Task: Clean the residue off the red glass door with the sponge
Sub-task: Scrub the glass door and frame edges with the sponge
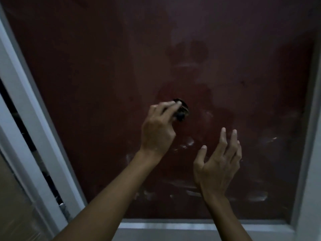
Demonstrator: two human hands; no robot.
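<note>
The dark red glass door [86, 66] fills most of the view, dim and smeared. Whitish residue streaks [187, 143] lie across its lower half, with more near the bottom right [257, 197]. My left hand [158, 129] grips a small dark sponge [181, 112] at its fingertips and holds it against the glass near the middle. My right hand [218, 164] hovers in front of the glass below and to the right, palm turned toward me, fingers loosely spread and holding nothing.
A grey metal frame [191, 226] borders the glass along the bottom and the right side [311, 136]. A pale frame post [22, 105] runs diagonally at the left, with a dark gap [26, 136] beside it.
</note>
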